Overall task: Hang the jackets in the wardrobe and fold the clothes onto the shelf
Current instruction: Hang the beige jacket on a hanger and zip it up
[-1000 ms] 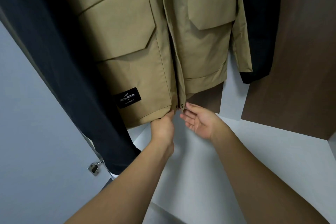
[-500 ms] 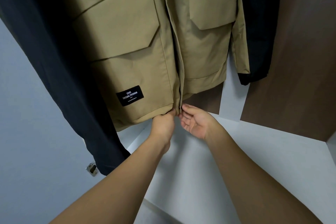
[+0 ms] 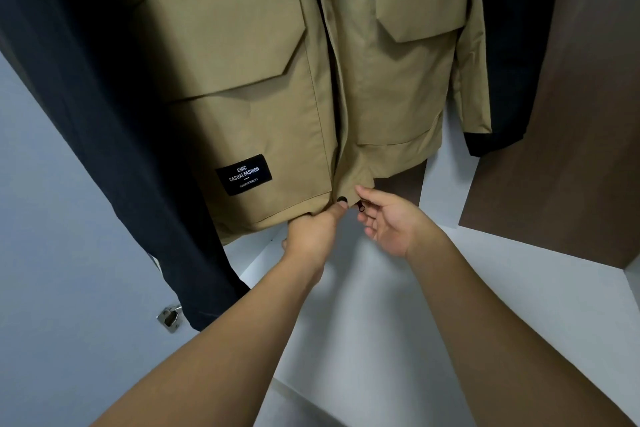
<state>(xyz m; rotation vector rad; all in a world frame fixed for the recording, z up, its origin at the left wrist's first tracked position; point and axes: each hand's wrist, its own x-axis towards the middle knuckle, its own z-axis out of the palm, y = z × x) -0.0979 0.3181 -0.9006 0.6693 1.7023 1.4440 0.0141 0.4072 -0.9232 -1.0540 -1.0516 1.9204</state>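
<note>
A khaki jacket (image 3: 263, 87) with flap pockets and a black label hangs in the wardrobe, its top out of view. My left hand (image 3: 313, 236) pinches the bottom hem of its left front panel, thumb just under a black snap button (image 3: 342, 199). My right hand (image 3: 391, 222) is palm up at the hem of the right panel, fingertips touching the fabric beside a small dark snap part (image 3: 361, 207). A dark navy garment (image 3: 86, 107) hangs at the left of the jacket. Another dark garment (image 3: 512, 55) hangs behind it at the right.
The white wardrobe floor (image 3: 381, 305) lies below my hands. A brown wooden side panel (image 3: 571, 149) stands at the right. The pale door (image 3: 52, 270) with a metal hinge (image 3: 168, 317) is at the left.
The view has closed in on the jacket. My left thumb has slid up the hem to just under the black snap button. My right hand's fingertips have risen to the hem of the right panel.
</note>
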